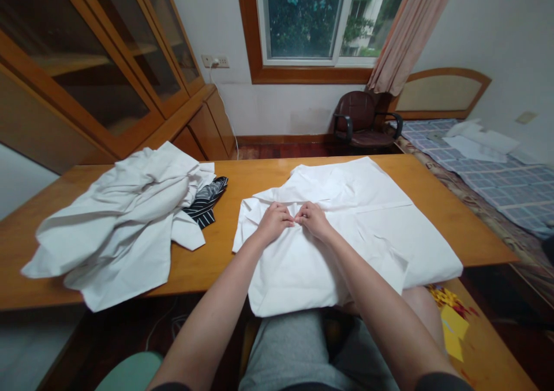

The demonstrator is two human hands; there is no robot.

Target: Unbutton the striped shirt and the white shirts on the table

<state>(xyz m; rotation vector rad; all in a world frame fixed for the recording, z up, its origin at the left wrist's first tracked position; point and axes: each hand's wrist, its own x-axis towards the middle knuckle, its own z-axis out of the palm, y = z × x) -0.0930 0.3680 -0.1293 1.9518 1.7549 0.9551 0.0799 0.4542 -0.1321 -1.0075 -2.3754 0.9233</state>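
A white cloth garment (385, 229) is spread over the table, and its near edge hangs over the front edge towards my lap. Its exact kind cannot be made out. My left hand (276, 221) pinches the fabric near the middle of the garment's left part. Close beside it, my right hand (312, 218) also pinches the fabric, and the fingertips of both hands almost meet. Whatever small detail lies between the fingertips is hidden. Creases run out from the pinched spot, and a seam or fold line crosses the cloth to the right.
A rumpled pile of white cloth (125, 212) lies on the left of the wooden table (231, 229), with black striped fabric (208, 200) beside it. A green stool (130, 372) stands below left. Yellow pieces (453, 327) lie low on the right. A brown chair (359, 117) stands beyond the table.
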